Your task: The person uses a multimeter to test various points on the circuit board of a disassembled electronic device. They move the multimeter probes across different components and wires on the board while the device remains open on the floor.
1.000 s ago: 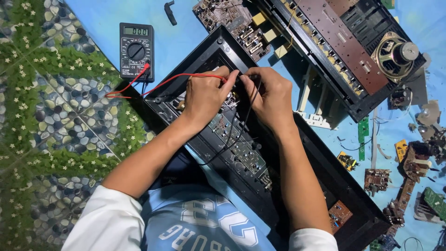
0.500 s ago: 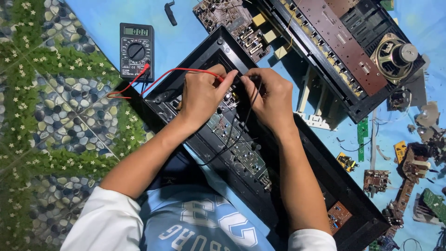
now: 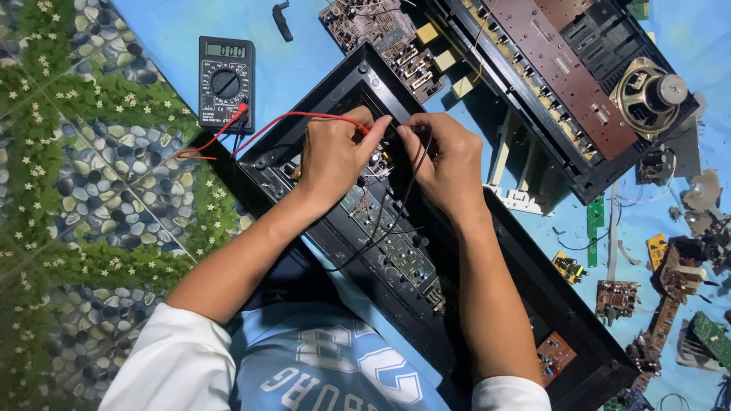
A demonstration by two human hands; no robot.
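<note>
A long black electronics chassis [image 3: 525, 281] lies diagonally in front of me, its circuit board [image 3: 388, 236] exposed. My left hand [image 3: 335, 156] grips a red test probe whose red lead [image 3: 282, 120] runs to a black digital multimeter [image 3: 226, 82] at the upper left. My right hand [image 3: 445, 164] holds a black probe, and its black lead [image 3: 396, 221] trails down over the board. Both probe tips touch the board near the chassis's upper end, mostly hidden by my fingers.
A second opened unit with a brown board [image 3: 563, 68] and a round speaker [image 3: 651, 95] lies at the upper right. Several small circuit boards [image 3: 617, 297] and loose parts are scattered along the right edge. A pebble-and-grass patterned mat [image 3: 84, 205] covers the left.
Both hands stay on the board at the same spot with the probes; only slight finger shifts show.
</note>
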